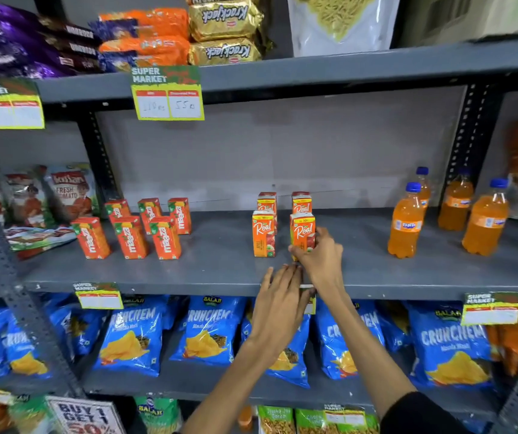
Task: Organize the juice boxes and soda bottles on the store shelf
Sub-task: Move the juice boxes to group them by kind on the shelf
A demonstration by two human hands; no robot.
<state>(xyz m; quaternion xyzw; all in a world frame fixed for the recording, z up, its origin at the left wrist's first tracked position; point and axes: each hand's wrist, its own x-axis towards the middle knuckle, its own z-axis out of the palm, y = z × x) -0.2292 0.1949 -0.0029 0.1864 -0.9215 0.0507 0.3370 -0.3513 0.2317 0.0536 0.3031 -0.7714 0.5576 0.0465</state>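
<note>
Right hand on a Real juice box at the middle shelf.

The right hand (320,258) had its grip closed around the front-right Real juice box (302,228), which stood upright on the grey shelf (220,264) beside three other Real boxes (263,233). The left hand (279,305) lay flat and released at the shelf's front edge. Six Maaza boxes (130,236) stood to the left, four orange soda bottles (405,220) well apart to the right.
</note>
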